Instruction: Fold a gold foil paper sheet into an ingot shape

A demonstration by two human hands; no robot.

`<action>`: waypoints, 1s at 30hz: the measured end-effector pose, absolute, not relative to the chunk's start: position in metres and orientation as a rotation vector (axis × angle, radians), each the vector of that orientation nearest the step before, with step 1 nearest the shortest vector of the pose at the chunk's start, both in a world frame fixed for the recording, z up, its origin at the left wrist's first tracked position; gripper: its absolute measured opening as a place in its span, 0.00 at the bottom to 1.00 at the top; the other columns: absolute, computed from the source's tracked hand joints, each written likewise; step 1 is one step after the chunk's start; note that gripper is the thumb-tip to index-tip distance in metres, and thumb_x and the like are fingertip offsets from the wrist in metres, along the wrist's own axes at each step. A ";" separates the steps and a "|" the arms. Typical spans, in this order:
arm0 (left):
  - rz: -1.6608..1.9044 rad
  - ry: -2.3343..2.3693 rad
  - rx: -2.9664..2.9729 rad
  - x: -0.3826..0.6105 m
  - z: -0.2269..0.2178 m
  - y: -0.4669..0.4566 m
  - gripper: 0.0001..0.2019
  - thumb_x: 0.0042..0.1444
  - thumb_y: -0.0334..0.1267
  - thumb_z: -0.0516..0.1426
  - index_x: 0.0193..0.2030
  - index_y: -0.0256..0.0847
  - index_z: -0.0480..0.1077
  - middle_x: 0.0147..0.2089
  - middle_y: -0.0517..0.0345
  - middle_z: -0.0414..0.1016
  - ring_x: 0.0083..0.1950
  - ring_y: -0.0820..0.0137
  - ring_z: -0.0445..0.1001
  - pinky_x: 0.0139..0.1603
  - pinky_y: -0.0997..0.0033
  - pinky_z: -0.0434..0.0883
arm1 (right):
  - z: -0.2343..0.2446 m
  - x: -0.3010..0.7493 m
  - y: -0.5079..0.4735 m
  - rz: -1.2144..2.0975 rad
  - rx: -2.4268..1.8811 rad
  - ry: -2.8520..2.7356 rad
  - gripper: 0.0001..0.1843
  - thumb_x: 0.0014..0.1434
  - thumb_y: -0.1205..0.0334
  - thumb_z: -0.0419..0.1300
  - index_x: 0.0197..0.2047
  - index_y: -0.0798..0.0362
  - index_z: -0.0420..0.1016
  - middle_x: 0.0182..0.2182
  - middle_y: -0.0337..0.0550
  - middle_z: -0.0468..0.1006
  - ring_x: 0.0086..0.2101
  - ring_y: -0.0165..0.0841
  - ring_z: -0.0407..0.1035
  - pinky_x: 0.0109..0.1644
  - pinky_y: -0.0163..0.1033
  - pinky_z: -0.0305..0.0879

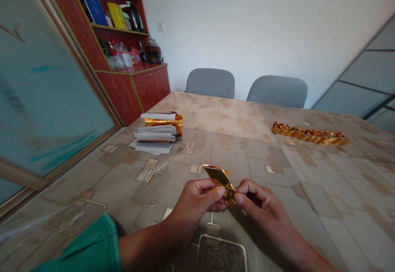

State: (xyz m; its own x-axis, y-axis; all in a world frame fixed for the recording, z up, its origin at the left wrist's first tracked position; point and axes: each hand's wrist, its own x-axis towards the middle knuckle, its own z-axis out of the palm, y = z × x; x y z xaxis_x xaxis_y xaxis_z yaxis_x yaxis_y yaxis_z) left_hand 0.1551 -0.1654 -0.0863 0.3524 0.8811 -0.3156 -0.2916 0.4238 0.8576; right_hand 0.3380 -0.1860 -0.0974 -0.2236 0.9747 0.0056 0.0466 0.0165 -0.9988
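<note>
A partly folded piece of shiny gold paper [218, 175] is held above the near part of the table. My left hand [200, 200] pinches its lower left side between thumb and fingers. The thumb and fingers of my right hand [262, 204] are closed on its lower right corner. The upper part of the paper stands out as a slanted flap with a pointed left tip. Farther off to the left lies a stack of gold and white paper sheets [154, 135]. At the far right rests a long row of folded gold paper pieces [311, 134], set close together.
A patterned cloth covers the table [228, 115]. Two grey chairs [210, 82] stand at its far edge, before a white wall. On the left are a red wooden cabinet [135, 89] with bottles and boxes, and a frosted glass sliding door [52, 99].
</note>
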 end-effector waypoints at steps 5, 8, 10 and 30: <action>0.886 0.926 0.762 0.152 -0.086 -0.164 0.21 0.40 0.50 0.74 0.33 0.34 0.81 0.34 0.54 0.81 0.32 0.73 0.76 0.37 0.75 0.74 | -0.094 0.340 -0.183 1.384 -1.158 -1.471 0.21 0.61 0.42 0.61 0.29 0.51 0.69 0.22 0.34 0.60 0.25 0.30 0.51 0.28 0.37 0.48; 0.853 0.915 0.775 0.153 -0.086 -0.165 0.21 0.41 0.50 0.73 0.34 0.33 0.81 0.34 0.53 0.81 0.33 0.73 0.76 0.39 0.73 0.74 | -0.095 0.336 -0.184 1.299 -1.212 -1.502 0.20 0.61 0.46 0.61 0.26 0.50 0.65 0.21 0.33 0.58 0.24 0.29 0.49 0.27 0.37 0.46; 0.835 0.901 0.791 0.154 -0.087 -0.165 0.21 0.42 0.50 0.73 0.34 0.33 0.81 0.34 0.52 0.81 0.33 0.72 0.76 0.40 0.72 0.74 | -0.095 0.334 -0.185 1.256 -1.211 -1.497 0.19 0.62 0.48 0.59 0.25 0.50 0.63 0.21 0.33 0.58 0.24 0.30 0.49 0.26 0.36 0.47; 0.939 0.885 0.897 0.154 -0.091 -0.165 0.17 0.46 0.49 0.69 0.29 0.34 0.79 0.28 0.55 0.77 0.31 0.70 0.72 0.37 0.71 0.68 | -0.098 0.330 -0.191 1.348 -1.181 -1.541 0.17 0.63 0.46 0.58 0.30 0.50 0.68 0.25 0.36 0.61 0.27 0.31 0.53 0.29 0.37 0.50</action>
